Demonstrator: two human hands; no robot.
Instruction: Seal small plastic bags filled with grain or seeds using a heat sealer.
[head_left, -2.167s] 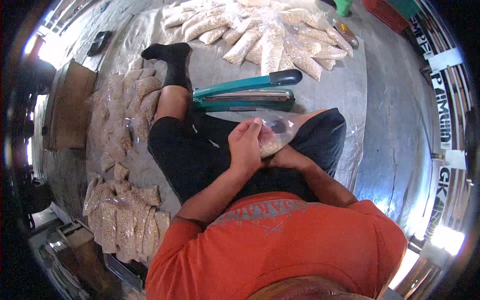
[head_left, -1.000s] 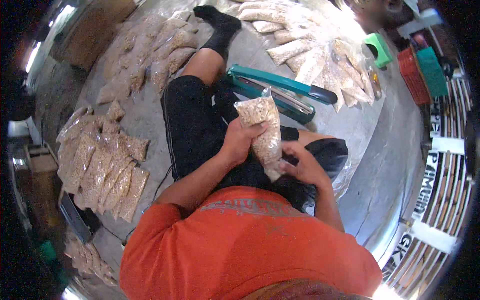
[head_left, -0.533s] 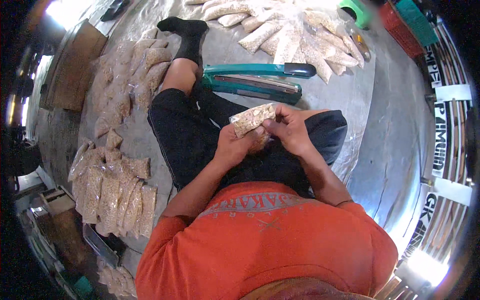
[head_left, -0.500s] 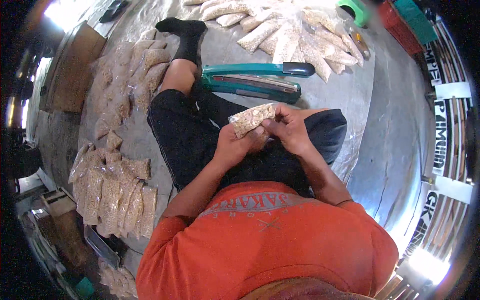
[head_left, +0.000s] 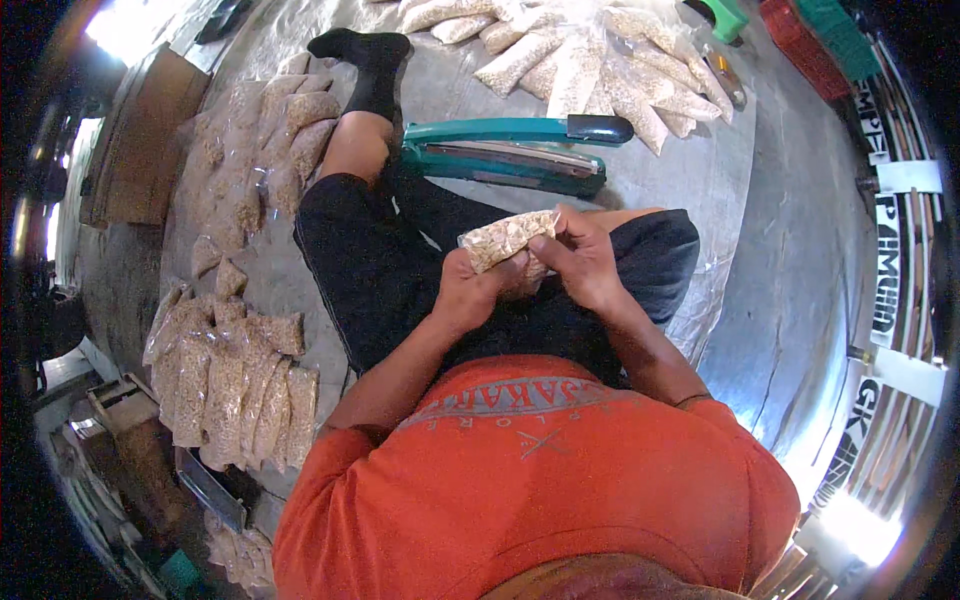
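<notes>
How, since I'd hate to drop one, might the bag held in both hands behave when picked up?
The clear bag may bend and shift, since small pale pieces fill it. Its shiny wrap could feel slippery. The lumpy sides suggest little rolling.

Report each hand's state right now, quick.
Left hand: closed, holding the clear plastic bag of pale pieces.
Right hand: closed on the same bag, toward its right end.
</notes>
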